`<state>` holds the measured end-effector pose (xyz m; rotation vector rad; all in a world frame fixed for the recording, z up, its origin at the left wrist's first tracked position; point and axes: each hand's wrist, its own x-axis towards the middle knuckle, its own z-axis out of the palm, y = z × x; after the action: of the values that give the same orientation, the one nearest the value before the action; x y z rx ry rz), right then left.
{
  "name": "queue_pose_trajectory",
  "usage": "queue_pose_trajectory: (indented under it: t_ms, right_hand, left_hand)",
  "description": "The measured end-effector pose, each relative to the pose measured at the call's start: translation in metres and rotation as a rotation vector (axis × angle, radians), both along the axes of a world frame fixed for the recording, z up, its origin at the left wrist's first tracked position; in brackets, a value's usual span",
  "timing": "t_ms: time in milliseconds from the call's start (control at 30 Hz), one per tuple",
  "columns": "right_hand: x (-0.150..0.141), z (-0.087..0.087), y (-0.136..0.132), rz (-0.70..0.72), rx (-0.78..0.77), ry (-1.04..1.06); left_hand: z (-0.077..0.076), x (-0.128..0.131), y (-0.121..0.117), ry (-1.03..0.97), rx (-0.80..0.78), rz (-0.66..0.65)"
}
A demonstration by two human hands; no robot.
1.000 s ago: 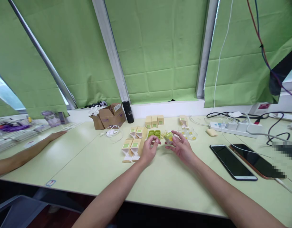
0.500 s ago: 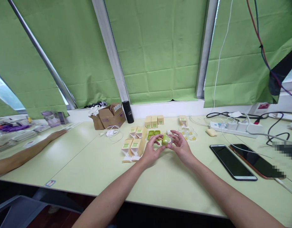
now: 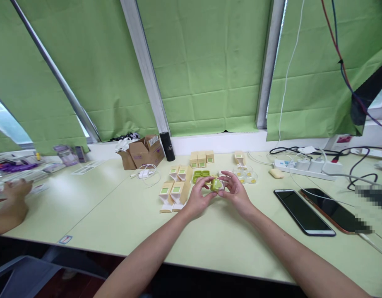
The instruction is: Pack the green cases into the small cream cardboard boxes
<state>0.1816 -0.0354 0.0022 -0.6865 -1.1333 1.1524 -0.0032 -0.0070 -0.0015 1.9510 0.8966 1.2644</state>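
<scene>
Both of my hands hold a small green container with a clear or whitish part (image 3: pixel 215 185), raised a little over the table. My left hand (image 3: pixel 198 198) grips its left side with thumb and fingers. On the other side, my right hand (image 3: pixel 239 196) pinches the clear or whitish part. Just behind my left hand lies a green tray with compartments (image 3: pixel 200 174). Clear plastic cups with yellow spots (image 3: pixel 249 179) are beyond my right hand. To the left stand several cream cartons with green windows (image 3: pixel 176 190), their flaps spread open.
More cream cartons (image 3: pixel 202 158) stand near the wall, beside a black bottle (image 3: pixel 167 147) and an open cardboard box (image 3: pixel 144 153). Two phones (image 3: pixel 304 212) and a power strip (image 3: pixel 315 165) with cables lie right. Another person's hand (image 3: pixel 18 192) is far left.
The green container has turned slightly between my fingers, while my hands stay almost in place. At the far left, the other person's arm has drawn back from the table towards the left edge.
</scene>
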Motion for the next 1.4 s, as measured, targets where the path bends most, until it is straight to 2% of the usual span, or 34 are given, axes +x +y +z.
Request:
queue_pose_trajectory:
  t_ms: [300,500,700,867,1400]
  right_hand:
    - [0.002,-0.009,0.007,0.038,-0.066,-0.007]
    - [0.009,-0.013,0.016,-0.139,-0.096,-0.051]
    - [0.016,-0.019,0.025,-0.317,-0.125,-0.079]
    - [0.014,-0.02,0.024,-0.341,-0.114,-0.094]
    - [0.011,-0.012,0.015,-0.429,0.003,-0.281]
  left_hand:
    - [0.003,0.0,0.0,0.049,0.098,0.036]
    - [0.005,-0.001,0.0,0.188,0.153,0.1]
    - [0.004,-0.004,-0.003,0.35,0.205,0.088]
    - [0.006,-0.004,-0.006,0.437,0.229,0.044]
    - [0.006,-0.003,-0.007,0.479,0.217,0.034]
